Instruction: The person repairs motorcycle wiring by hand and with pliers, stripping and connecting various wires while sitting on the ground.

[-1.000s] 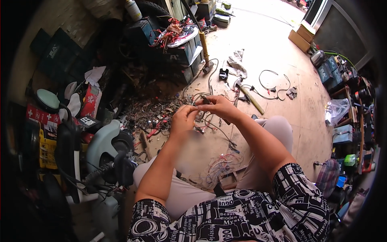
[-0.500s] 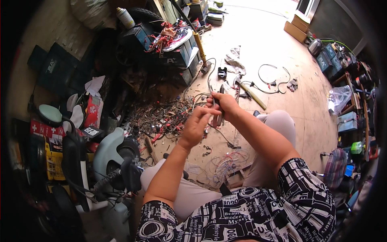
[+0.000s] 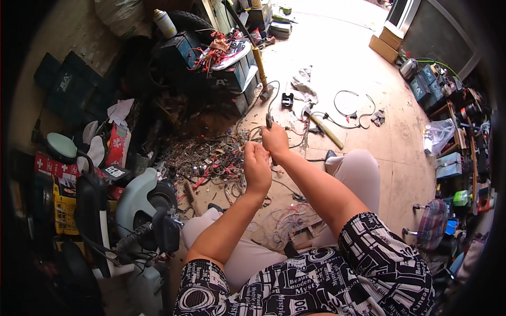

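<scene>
My right hand (image 3: 275, 140) is wrapped round a pair of pliers (image 3: 269, 120); their dark jaws point away from me and a handle end shows below the fist. Close against it is my left hand (image 3: 256, 166), its fingers pressed together and pointing up, their tips hidden by the palm and the right hand. What the left fingers hold cannot be made out. A grey cable (image 3: 271, 97) runs from the far side down to the pliers' jaws. Beneath the hands spreads a heap of cut wires and scraps (image 3: 195, 155).
A yellow-handled hammer (image 3: 328, 130), a black plastic part (image 3: 287, 100) and a looped black cable (image 3: 337, 100) lie on the floor ahead. Batteries (image 3: 226, 84) are stacked at the far left. Scooter parts (image 3: 138, 195) stand at my left, crowded shelves (image 3: 456, 152) at my right. Thin wires (image 3: 279, 224) lie between my legs.
Both hands have come closer together, and the right has shifted left with the pliers. My left fingers, apart and blurred before, are now pressed together. The view has also shifted slightly.
</scene>
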`<state>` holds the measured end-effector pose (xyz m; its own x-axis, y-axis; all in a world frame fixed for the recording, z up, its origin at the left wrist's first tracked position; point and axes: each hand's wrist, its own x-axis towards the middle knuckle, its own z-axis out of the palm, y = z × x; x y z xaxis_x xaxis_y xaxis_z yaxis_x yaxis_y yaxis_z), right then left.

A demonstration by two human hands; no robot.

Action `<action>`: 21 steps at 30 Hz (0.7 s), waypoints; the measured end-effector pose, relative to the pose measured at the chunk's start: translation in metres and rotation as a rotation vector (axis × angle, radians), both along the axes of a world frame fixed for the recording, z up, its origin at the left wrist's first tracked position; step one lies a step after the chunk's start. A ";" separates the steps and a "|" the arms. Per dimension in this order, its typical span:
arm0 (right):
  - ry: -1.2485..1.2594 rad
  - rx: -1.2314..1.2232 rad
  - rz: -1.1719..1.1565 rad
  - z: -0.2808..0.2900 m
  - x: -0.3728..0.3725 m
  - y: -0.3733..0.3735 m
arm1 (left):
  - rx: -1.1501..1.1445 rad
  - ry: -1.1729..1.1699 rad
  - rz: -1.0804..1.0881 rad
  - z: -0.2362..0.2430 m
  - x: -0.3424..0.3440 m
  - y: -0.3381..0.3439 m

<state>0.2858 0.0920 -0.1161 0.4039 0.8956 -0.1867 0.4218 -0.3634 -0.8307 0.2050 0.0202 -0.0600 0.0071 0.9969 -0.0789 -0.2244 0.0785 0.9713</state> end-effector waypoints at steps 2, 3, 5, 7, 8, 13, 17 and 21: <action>-0.121 0.014 0.034 0.016 -0.009 0.001 | 0.022 0.017 0.000 0.000 -0.010 -0.002; -0.240 0.027 0.063 0.020 -0.013 0.002 | 0.042 0.037 -0.003 -0.001 -0.015 -0.004; -0.383 0.019 0.084 0.014 0.008 0.012 | 0.054 0.144 -0.026 0.011 -0.010 -0.014; -0.455 0.006 0.071 0.005 0.032 0.022 | 0.082 0.163 -0.118 0.018 -0.008 -0.026; -0.477 -0.019 0.059 0.006 0.039 0.024 | 0.046 0.127 -0.153 0.026 -0.011 -0.032; -0.638 -0.048 0.004 0.004 0.126 0.047 | 0.069 0.083 -0.301 0.058 -0.022 -0.067; -0.821 -0.076 -0.061 0.012 0.198 0.056 | -0.019 -0.056 -0.420 0.088 -0.056 -0.084; -0.943 -0.064 -0.158 0.022 0.261 0.063 | 0.054 0.148 -0.539 0.121 -0.113 -0.097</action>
<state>0.5467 0.1546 -0.0941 0.5279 0.8175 0.2301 0.8493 -0.5058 -0.1512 0.0923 -0.0767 0.0607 0.5091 0.8581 -0.0670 -0.0275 0.0940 0.9952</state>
